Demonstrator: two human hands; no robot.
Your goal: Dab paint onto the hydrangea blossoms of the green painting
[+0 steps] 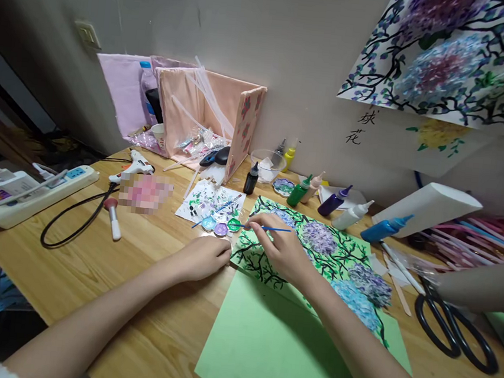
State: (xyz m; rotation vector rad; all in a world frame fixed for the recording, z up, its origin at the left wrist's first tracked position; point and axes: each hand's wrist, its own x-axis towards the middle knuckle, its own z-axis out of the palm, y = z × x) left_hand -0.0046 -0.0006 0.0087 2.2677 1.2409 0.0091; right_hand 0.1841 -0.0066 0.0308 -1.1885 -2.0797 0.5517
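Load lightly from green paint point(232, 226) just left of right fingers point(263, 220) pinched on the brush point(280, 230), with left fingers point(223, 251) curled, hold unclear.

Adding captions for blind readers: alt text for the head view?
A person's right hand holds a blue paintbrush at the green paint in a palette, beside a purple and blue flower painting. The left hand is close to the palette, on a wooden table. Paint bottles line the painting's far side.

The tabletop point(69, 275) is smooth wood, the plain green sheet point(273, 339) matt paper, the painted blossoms point(320, 238) rough.
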